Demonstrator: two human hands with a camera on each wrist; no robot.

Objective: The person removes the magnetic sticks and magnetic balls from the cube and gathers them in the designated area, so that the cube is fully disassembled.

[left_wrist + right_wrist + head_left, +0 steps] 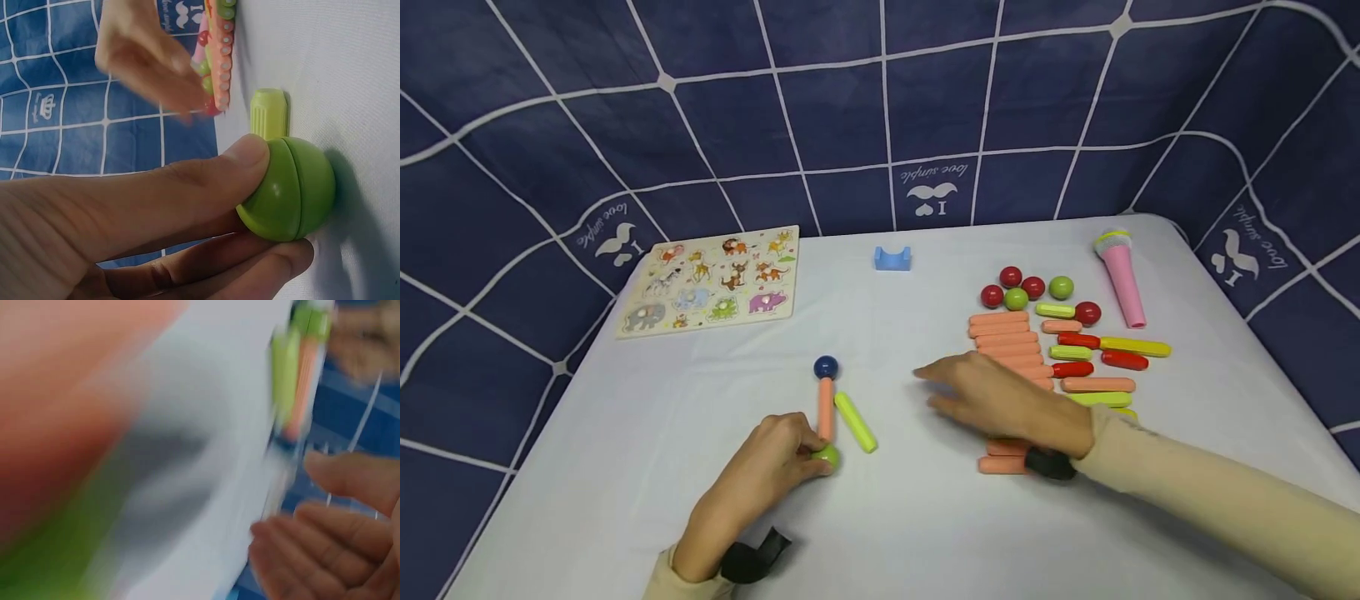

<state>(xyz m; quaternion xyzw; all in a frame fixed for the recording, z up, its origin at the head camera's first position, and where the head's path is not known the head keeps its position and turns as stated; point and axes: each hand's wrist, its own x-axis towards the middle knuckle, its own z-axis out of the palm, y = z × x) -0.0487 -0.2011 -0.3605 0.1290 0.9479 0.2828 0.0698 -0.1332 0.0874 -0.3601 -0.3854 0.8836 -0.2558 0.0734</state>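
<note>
My left hand (771, 458) pinches a green ball (829, 457) between thumb and fingers, low on the white table. From that ball an orange stick (825, 410) runs away from me to a dark blue ball (826, 367). A yellow-green stick (855, 422) lies at a slant just right of it. In the left wrist view the ball (290, 190) looks glossy, with a seam round it. My right hand (981, 396) is over the table, left of the loose sticks, its fingers extended and holding nothing. Motion blurs it in the left wrist view.
Orange sticks (1007, 340) lie in a column at the right, beside red, yellow and green sticks. Behind them are red balls (992, 296), green balls (1061, 287) and a pink toy microphone (1124, 283). An animal puzzle board (737, 279) and a blue cradle-shaped block (892, 259) lie farther back.
</note>
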